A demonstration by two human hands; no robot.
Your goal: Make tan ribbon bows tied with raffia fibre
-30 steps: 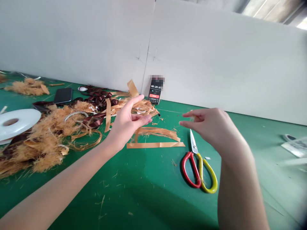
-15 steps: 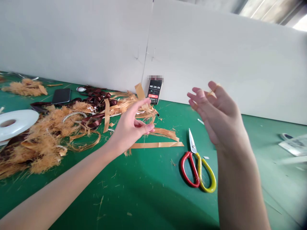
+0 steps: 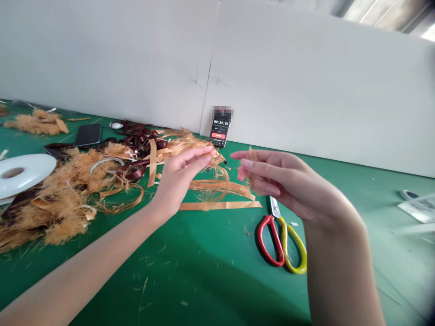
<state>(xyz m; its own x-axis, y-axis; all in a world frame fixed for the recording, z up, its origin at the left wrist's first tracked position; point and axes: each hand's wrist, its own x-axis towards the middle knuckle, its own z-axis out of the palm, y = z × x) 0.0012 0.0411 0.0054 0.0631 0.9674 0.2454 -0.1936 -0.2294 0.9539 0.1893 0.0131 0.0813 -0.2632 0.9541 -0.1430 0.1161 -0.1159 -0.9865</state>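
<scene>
My left hand (image 3: 185, 174) pinches a tan ribbon at its fingertips. A frayed, see-through loop of this ribbon (image 3: 222, 183) hangs down beside the fingers. Facing it from the right, my right hand (image 3: 278, 172) is closed, with thumb and fingers together on fine tan threads (image 3: 252, 170). The two hands are apart. On the green table below lie a flat strip of tan ribbon (image 3: 220, 206) and a bundle of tan strips (image 3: 234, 188). Scissors (image 3: 282, 244) with one red and one yellow handle lie under my right hand, their blade tips hidden by it.
Fluffy heaps of tan fibre (image 3: 64, 199) and dark brown ribbon (image 3: 136, 140) cover the left side. A white spool (image 3: 34, 167) lies at the left edge, a black flat object (image 3: 87, 135) behind it. A phone showing a timer (image 3: 220, 131) leans on the white wall panel (image 3: 288, 81).
My right hand has come down and left, close to my left hand. My left fingers have closed together, and the ribbon end that stuck up now hangs as a frayed loop.
</scene>
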